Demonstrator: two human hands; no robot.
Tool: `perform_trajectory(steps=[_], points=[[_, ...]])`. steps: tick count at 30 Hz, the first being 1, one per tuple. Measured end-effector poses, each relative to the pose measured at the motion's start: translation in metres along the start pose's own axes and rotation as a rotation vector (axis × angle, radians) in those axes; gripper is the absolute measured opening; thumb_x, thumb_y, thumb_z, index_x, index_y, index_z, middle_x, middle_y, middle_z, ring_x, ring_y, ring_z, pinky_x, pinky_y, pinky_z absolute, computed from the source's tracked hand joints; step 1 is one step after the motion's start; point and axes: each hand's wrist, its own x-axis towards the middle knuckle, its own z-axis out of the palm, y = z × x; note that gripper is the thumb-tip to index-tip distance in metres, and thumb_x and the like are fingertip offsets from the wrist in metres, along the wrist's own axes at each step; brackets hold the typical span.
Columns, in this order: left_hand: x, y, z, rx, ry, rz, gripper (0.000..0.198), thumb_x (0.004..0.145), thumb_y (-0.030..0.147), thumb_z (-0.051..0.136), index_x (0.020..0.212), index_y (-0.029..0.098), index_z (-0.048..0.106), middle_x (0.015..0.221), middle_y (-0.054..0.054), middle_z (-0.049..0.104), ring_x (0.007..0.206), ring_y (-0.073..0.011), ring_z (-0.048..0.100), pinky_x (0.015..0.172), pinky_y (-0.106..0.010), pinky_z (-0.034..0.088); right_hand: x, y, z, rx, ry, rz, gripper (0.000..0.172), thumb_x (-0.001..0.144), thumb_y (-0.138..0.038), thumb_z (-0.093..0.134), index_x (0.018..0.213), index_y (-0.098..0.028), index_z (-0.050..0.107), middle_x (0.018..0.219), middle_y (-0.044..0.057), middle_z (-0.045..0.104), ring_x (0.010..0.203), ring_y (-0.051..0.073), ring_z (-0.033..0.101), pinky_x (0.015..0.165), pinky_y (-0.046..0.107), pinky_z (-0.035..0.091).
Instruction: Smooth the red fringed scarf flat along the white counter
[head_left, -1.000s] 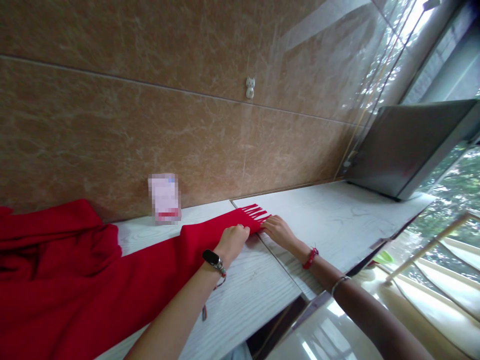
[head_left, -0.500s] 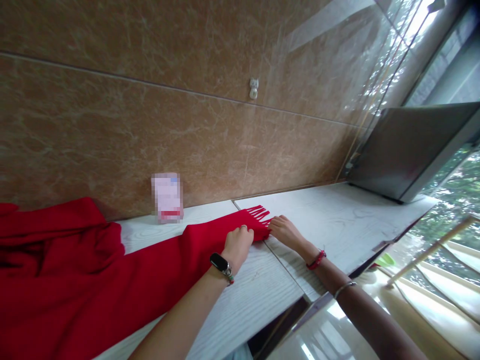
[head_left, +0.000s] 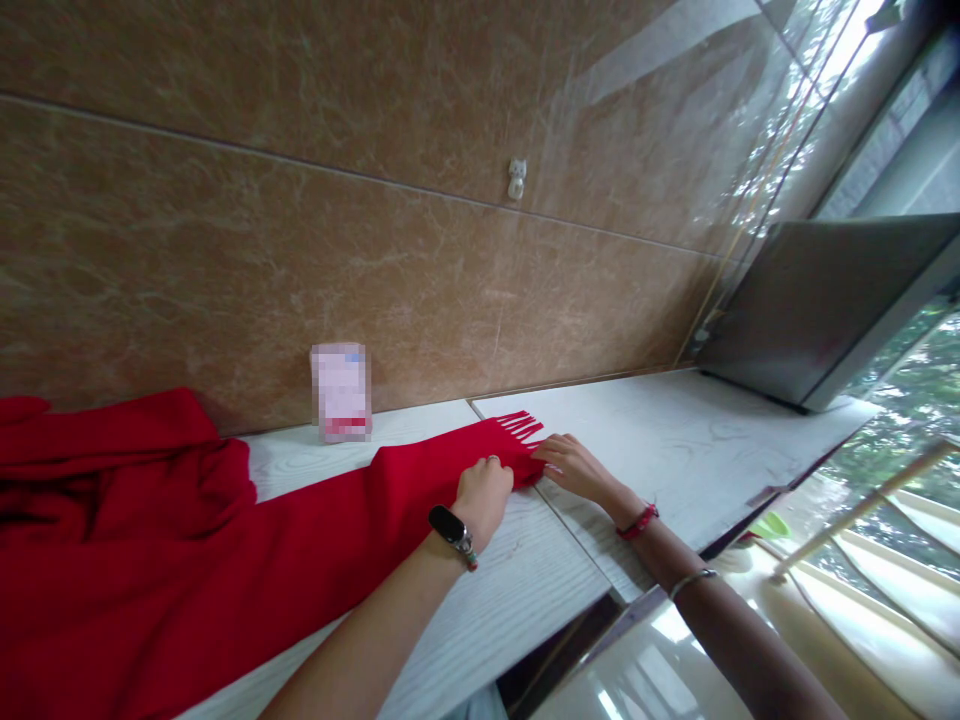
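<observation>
A long red scarf (head_left: 315, 530) with a fringed end (head_left: 521, 428) lies stretched along a white wood-grain counter (head_left: 660, 450). Its far part is bunched in a heap at the left. My left hand (head_left: 486, 495), with a black band on the wrist, has its fingers curled onto the scarf near the fringe. My right hand (head_left: 577, 465), with a red bracelet, rests at the scarf's near corner beside the fringe, fingers bent and pinching the edge.
A brown marble-look wall (head_left: 375, 230) runs behind the counter, with a small white hook (head_left: 516, 178) on it. A small pink-white package (head_left: 342, 392) stands against the wall. A grey boxy appliance (head_left: 817, 300) sits at the counter's right end by a window.
Both hands have stayed on the scarf's fringed end, shifting only slightly. The view has drifted a little.
</observation>
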Motion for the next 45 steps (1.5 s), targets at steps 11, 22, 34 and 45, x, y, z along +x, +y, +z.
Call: perform_trajectory(steps=[11, 22, 34, 45], points=[[0.003, 0.000, 0.010, -0.025, -0.021, -0.015, 0.034, 0.083, -0.001, 0.034, 0.094, 0.012, 0.064, 0.094, -0.015, 0.063, 0.086, -0.0255, 0.062, 0.066, -0.031, 0.050, 0.002, -0.001, 0.004, -0.031, 0.037, -0.015, 0.022, 0.083, -0.009, 0.042, 0.090, -0.017, 0.061, 0.083, 0.007, 0.064, 0.079, 0.017, 0.055, 0.074, 0.030, 0.039], [-0.007, 0.009, 0.002, -0.048, -0.103, -0.065, 0.041, 0.080, -0.005, 0.030, 0.095, 0.011, 0.065, 0.100, -0.017, 0.061, 0.086, -0.0241, 0.061, 0.067, -0.031, 0.049, 0.001, -0.003, 0.002, -0.100, -0.006, -0.017, 0.022, 0.082, -0.009, 0.044, 0.071, -0.016, 0.061, 0.069, 0.004, 0.061, 0.066, 0.015, 0.053, 0.069, 0.028, 0.038], [0.010, -0.026, 0.035, -0.220, -0.093, 0.068, 0.043, 0.090, 0.046, 0.023, 0.120, 0.026, 0.047, 0.139, -0.001, 0.035, 0.126, -0.0288, 0.028, 0.096, -0.051, 0.029, -0.002, 0.001, -0.004, 0.004, -0.121, 0.058, 0.025, 0.076, -0.003, 0.042, 0.077, -0.017, 0.062, 0.078, 0.004, 0.063, 0.079, 0.015, 0.053, 0.075, 0.029, 0.035], [0.011, -0.035, 0.044, -0.223, -0.208, 0.054, 0.052, 0.086, 0.051, 0.022, 0.136, 0.037, 0.024, 0.147, 0.000, 0.008, 0.131, -0.0380, 0.000, 0.099, -0.063, 0.003, -0.010, 0.023, -0.010, -0.053, -0.052, 0.259, 0.034, 0.067, 0.003, 0.038, 0.074, -0.017, 0.065, 0.091, 0.008, 0.065, 0.090, 0.019, 0.053, 0.079, 0.033, 0.040]])
